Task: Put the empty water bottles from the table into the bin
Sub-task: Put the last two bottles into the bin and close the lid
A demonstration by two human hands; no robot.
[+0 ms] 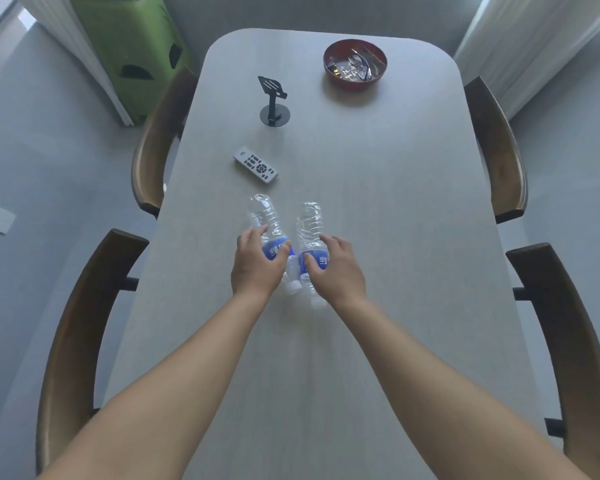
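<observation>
Two empty water bottles lying side by side mid-bench [378, 237]: left bottle [269, 223] under left hand [257, 263], right bottle [310, 226] under right hand [338, 268], fingers curled around blue labels. Pickup step, grasp apparently closing. Next: lift both, locate bin, not in view.

Dim, soft daylight; slight blur, fisheye warp at edges.

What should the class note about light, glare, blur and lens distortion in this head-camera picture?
Head view: soft, cool daylight, only faint shadows under the bowl and phone stand; no harsh glare on the table; wide-angle lens bows the chairs and table edges; the clear bottles look slightly soft, as do both hands, left hand, right hand.
</observation>
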